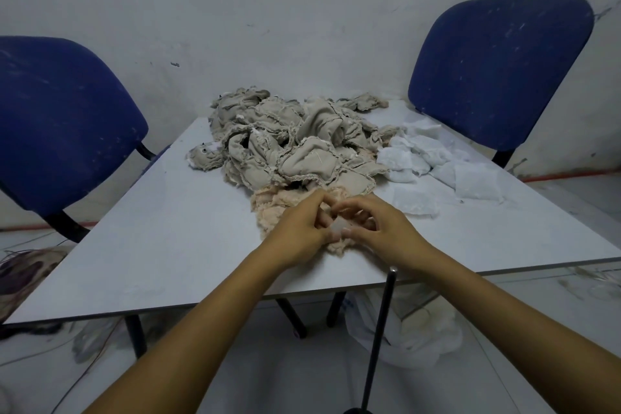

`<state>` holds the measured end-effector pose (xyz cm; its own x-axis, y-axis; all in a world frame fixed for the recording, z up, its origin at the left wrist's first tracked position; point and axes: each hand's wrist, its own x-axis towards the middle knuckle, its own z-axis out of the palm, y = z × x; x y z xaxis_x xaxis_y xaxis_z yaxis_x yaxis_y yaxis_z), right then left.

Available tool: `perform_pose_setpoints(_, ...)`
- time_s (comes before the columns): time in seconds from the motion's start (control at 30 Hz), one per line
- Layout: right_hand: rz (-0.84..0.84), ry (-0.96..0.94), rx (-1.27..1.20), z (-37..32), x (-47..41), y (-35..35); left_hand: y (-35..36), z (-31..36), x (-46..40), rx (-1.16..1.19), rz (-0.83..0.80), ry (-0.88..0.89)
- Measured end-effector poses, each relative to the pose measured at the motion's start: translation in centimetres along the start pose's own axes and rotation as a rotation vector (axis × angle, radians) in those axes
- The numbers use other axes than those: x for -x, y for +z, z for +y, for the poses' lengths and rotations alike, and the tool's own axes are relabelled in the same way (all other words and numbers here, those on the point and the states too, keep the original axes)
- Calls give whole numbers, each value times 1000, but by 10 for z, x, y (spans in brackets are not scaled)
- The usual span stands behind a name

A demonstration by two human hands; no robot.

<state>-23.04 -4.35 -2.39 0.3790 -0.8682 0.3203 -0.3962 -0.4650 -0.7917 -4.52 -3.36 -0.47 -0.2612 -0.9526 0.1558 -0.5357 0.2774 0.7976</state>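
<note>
Hands: left hand (300, 227) and right hand (381, 225) meet over the near middle of the table (151, 245); both forearms reach in from the bottom edge
Fingers: curled on both hands; the tips come together and pinch the near part of the peach plush piece (279, 203); the exact spot of the pinch is hidden by the knuckles
Peach plush piece: lies flat on the table just in front of the beige pile; its far edge touches that pile; its near end shows under and between the hands
Beige fabric pile (289, 141): crumpled, frayed-edged sewn pieces heaped at the far middle of the table; one piece on the left side (203, 153) bears a small dark eye
White wadding pieces (423, 158): spread to the right of the pile, touching it
Chairs: left blue chair (60, 124) and right blue chair (497, 67) stand at the far corners, against the wall
Black rod (379, 329): thin, upright, at the table's near edge
Plastic bag (413, 339): white, on the floor under the table
</note>
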Motion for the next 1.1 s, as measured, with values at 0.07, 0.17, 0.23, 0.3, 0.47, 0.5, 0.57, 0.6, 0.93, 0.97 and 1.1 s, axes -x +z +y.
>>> perform_pose_setpoints(0.07, -18, -17, 52, 0, 0, -1, -1, -1, 0, 141, 32, 23)
perform_pose_setpoints(0.17, -32, -10, 24, -3, 1, -1, -2, -3, -2, 291, 44, 53)
perform_pose_setpoints(0.23, -54, 19, -106, -4, 2, -4, -2, -2, -3, 407, 57, 40)
perform_pose_setpoints(0.3, -154, 57, -355, -6, 4, -10, -3, 0, -4, 513, 74, 14)
perform_pose_setpoints(0.47, -259, 97, -571, -2, 2, -22, 1, 13, -3, 729, 6, -64)
perform_pose_setpoints(0.5, -254, 99, -608, 0, 2, -23, 3, 15, -3, 758, 1, -74)
perform_pose_setpoints(0.57, -211, 113, -679, 3, 2, -21, 8, 19, -3, 777, -9, -73)
perform_pose_setpoints(0.6, -163, 129, -691, 4, 2, -19, 11, 20, -3, 769, -6, -64)
perform_pose_setpoints(0.93, 312, 158, -465, 1, -3, -2, 16, 19, -5, 450, 154, 139)
perform_pose_setpoints(0.97, 326, 146, -443, 1, -3, -1, 19, 19, -5, 349, 237, 148)
perform_pose_setpoints(1.1, 241, 21, -236, -4, 1, 0, 25, 18, -8, 133, 513, 110)
